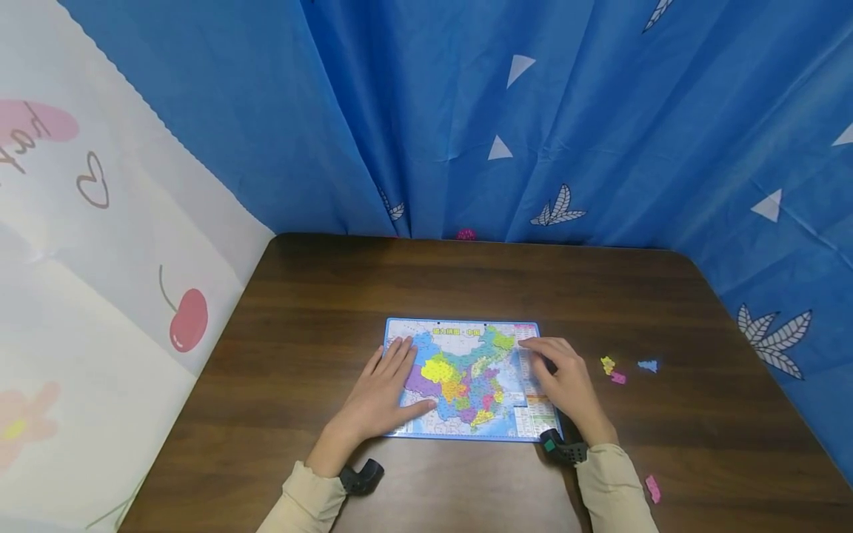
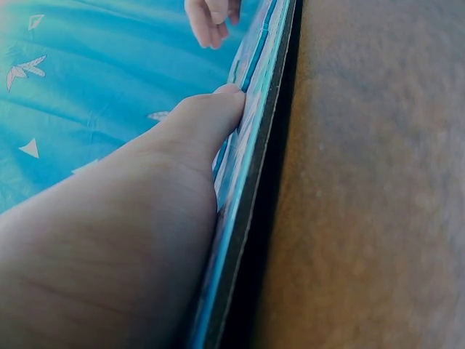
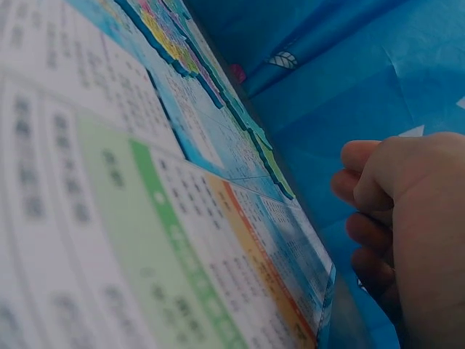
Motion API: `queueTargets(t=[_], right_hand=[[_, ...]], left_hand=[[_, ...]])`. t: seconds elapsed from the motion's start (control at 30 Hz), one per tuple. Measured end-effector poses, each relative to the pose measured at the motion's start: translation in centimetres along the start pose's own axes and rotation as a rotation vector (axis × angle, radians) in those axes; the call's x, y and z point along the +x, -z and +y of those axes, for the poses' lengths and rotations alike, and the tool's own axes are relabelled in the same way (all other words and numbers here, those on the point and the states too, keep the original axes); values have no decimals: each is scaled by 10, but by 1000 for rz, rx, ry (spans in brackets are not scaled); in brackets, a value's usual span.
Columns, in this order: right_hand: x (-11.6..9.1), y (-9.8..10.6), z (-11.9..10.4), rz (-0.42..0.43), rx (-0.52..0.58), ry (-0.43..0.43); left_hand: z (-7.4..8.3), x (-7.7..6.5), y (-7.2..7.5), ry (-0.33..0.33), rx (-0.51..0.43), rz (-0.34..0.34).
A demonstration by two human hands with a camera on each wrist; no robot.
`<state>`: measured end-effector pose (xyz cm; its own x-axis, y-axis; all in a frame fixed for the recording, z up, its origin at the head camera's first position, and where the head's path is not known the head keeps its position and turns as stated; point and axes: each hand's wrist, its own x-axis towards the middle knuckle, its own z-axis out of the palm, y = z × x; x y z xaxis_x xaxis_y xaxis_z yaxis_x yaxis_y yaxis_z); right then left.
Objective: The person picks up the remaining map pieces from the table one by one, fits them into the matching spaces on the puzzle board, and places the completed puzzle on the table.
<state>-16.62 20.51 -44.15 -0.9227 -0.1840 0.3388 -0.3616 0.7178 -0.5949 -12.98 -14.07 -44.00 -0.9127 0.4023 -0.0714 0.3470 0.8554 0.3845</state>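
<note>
I see wood tbl (image 1: 466,281), blue curtain (image 1: 433,111) behind, white patterned sheet (image 1: 133,244) at L. Map puzzle (image 1: 526,422) mid-tbl; L hand (image 1: 383,389) flat on it, thumb apart; R hand (image 1: 563,374) loosely bent nr R edge.

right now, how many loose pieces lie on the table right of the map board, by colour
Yellow piece: 1
Blue piece: 1
Pink pieces: 2
Total: 4
</note>
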Motion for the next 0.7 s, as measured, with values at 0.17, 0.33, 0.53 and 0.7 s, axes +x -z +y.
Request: queueTargets(t=[0.17, 0.33, 0.53, 0.7], right_hand=[[1, 0, 0, 12, -10, 11], [1, 0, 0, 26, -17, 17], [1, 1, 0, 29, -14, 18], [0, 1, 0, 38, -11, 17]], left_hand=[[0, 0, 0, 0, -9, 7], [0, 0, -1, -4, -5, 4], [0, 0, 1, -2, -14, 12], [-1, 0, 0, 1, -5, 1]])
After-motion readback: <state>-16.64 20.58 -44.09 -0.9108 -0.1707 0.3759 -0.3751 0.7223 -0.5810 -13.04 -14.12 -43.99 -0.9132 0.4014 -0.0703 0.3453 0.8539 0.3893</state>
